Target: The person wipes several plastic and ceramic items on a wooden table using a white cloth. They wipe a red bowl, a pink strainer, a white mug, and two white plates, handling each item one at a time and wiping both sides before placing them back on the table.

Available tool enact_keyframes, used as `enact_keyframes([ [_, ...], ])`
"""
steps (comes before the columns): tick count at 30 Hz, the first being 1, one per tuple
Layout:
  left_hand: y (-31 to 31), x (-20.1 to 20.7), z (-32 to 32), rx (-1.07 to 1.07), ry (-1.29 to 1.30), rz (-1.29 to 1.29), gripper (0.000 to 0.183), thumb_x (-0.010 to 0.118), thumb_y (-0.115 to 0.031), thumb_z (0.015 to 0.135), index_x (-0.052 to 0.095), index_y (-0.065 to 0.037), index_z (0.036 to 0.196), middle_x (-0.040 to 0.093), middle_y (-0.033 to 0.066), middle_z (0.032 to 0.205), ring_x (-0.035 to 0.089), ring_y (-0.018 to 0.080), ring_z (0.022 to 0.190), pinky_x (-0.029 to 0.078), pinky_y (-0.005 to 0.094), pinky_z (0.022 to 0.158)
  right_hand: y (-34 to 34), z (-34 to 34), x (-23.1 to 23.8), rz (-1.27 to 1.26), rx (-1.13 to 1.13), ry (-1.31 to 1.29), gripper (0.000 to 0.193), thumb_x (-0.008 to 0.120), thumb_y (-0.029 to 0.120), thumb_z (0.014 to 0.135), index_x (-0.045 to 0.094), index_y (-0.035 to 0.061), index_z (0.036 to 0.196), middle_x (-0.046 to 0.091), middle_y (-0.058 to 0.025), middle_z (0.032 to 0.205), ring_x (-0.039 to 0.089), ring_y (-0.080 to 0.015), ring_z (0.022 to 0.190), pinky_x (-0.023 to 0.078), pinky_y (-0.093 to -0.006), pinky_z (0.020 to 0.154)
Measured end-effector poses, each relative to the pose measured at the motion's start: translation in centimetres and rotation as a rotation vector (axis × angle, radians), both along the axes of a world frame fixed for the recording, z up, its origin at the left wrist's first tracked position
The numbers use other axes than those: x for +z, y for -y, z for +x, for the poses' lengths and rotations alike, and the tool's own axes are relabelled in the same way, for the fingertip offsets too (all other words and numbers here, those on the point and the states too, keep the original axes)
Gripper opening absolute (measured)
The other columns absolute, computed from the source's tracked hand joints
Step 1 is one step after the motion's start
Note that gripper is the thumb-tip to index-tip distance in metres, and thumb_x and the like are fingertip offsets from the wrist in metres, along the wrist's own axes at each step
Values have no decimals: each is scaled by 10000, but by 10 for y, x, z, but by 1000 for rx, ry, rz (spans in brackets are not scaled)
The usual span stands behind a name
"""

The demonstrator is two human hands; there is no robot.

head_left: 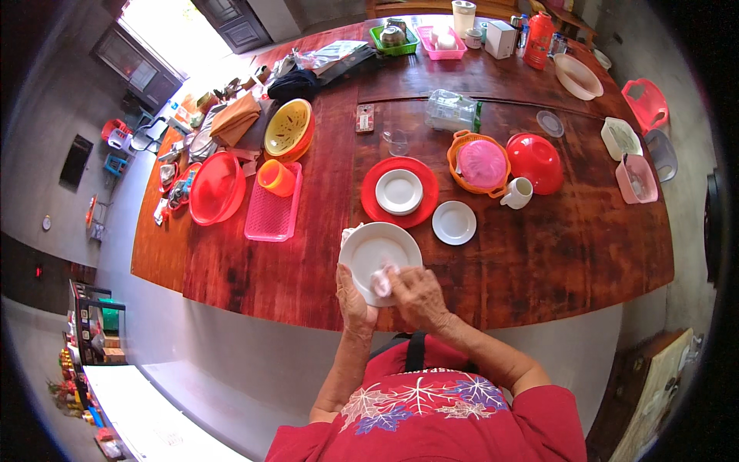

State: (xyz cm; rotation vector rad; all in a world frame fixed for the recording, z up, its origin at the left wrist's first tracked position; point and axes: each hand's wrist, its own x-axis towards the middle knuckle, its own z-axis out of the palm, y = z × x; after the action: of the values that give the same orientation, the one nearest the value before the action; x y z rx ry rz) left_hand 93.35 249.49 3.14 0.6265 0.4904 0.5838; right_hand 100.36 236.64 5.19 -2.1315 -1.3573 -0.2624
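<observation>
My left hand (355, 302) grips a white dish (373, 248) by its near left edge and holds it tilted over the table's front edge. Pinched in my right hand (420, 296) is a whitish cloth (381, 282), pressed against the inside of the dish. Cloth also shows at the dish's far left rim, beside the table. Just beyond the dish, a small stack of white plates (399, 191) rests on a red round plate (370, 202). A single white plate (454, 223) lies to the right of it.
Farther right are a white mug (517, 195), an orange basket (456, 173) with a pink bowl (483, 162), and a red bowl (536, 165). A pink tray (271, 212) with an orange cup (275, 179) stands left, near a red basin (217, 189). A clear jar (451, 111) lies beyond.
</observation>
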Motion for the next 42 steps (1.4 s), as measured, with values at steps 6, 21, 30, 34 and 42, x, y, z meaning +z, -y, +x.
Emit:
enact_keyframes([
  [6,18,9,-1,-127,70,-184,642,347,-579,905,362,-107,1338,449,60,1294,434,203,1186,361,350,1009,-36,3,17,106,125,2,489,567,201,740,502,5,1184,498,-117,1022,498,-265,941,389,-391,790],
  [21,4,3,-11,19,-109,-146,346,544,-107,895,467,-19,1221,567,119,1153,575,245,1034,499,400,881,17,47,19,370,-30,-1031,201,436,82,923,536,44,1094,551,-88,902,548,-190,794,465,-310,696],
  [30,16,-9,-6,-366,-74,-558,335,501,-178,924,480,-27,1222,568,128,1172,563,256,1065,488,419,895,-1,32,62,655,26,-540,244,447,130,928,545,18,1122,530,-126,1162,490,-249,1079,336,-311,967],
  [34,22,-30,-12,-518,230,-1231,349,447,-223,948,477,-23,1233,553,130,1189,542,240,1089,465,379,940,-14,51,64,633,210,-420,221,472,115,892,571,3,1055,597,-160,985,542,-305,989,407,-354,870],
  [42,46,37,-8,-519,-216,-49,583,458,-410,918,318,-30,1338,436,178,1308,441,275,1205,425,445,960,-37,60,75,590,75,-743,342,417,239,934,497,-4,708,470,-177,588,494,-325,529,383,-404,524],
])
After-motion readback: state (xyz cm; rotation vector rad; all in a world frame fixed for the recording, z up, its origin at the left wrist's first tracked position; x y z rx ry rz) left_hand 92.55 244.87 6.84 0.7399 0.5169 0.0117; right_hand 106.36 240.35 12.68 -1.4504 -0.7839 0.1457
